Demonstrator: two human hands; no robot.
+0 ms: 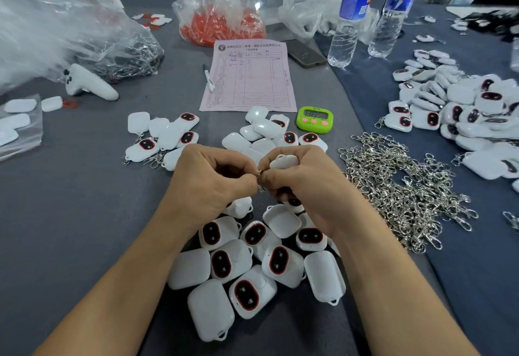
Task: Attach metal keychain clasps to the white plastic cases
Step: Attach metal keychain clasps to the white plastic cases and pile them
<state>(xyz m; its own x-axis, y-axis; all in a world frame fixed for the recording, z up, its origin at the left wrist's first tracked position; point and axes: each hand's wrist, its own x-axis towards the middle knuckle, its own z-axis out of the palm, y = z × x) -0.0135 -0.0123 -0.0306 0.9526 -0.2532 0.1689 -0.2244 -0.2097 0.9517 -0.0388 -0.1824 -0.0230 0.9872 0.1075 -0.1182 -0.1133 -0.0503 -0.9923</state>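
My right hand [303,184] grips a white plastic case [283,161], only its top edge showing above the fingers. My left hand [213,181] pinches a small metal clasp ring [260,173] right at the case, between both sets of fingertips. Below my wrists lies a pile of white cases with red-rimmed dark ovals [252,268]. A heap of loose metal keychain clasps [398,190] spreads to the right. Cases with clasps on them [157,142] lie at the left.
A pink form [250,80] with a pen, a green timer [315,119], a phone and two water bottles [351,15] stand beyond. Plastic bags sit at the back, one with red parts [222,24]. A big case pile [466,114] fills the right edge.
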